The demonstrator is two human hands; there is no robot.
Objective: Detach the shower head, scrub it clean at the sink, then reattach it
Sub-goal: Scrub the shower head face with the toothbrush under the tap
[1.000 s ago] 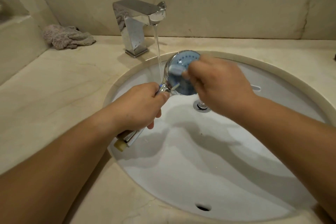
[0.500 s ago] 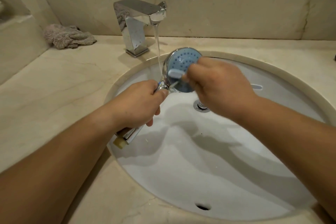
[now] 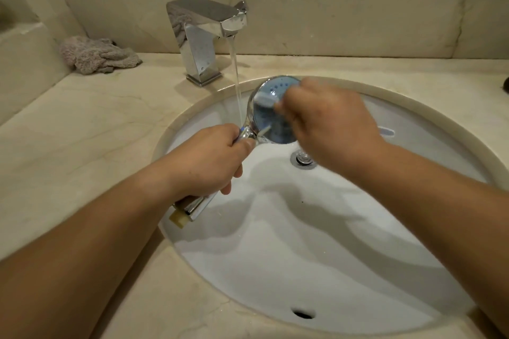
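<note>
Gripping the chrome handle of the shower head [image 3: 271, 115], the left hand [image 3: 205, 161] is holding it over the far half of the white sink [image 3: 303, 242], fingers wrapped round the shaft with the thumb lying near the neck. The handle's threaded end is sticking out below the wrist, hanging just above the basin's left rim. The blue spray face is tilting up toward the camera, its far edge sitting close to the basin's back rim.

The right hand [image 3: 330, 129] is clenching a small brush [image 3: 265, 99], its pale head lying against the upper left part of the spray face; the hand is blurring, so the exact finger placement cannot be told. This hand is covering the right side of the face and hanging over the drain [image 3: 303, 159].

Water [image 3: 235, 74] is running in a thin stream from the chrome faucet [image 3: 203, 36], falling just left of the shower head's rim and beside the neck. The near half of the basin is lying open beneath both forearms, down to the overflow slot by the front rim.

On the beige counter [image 3: 82, 124], a crumpled grey cloth [image 3: 96, 55] is resting in the far left corner against the wall, well apart from the basin's edge.
</note>
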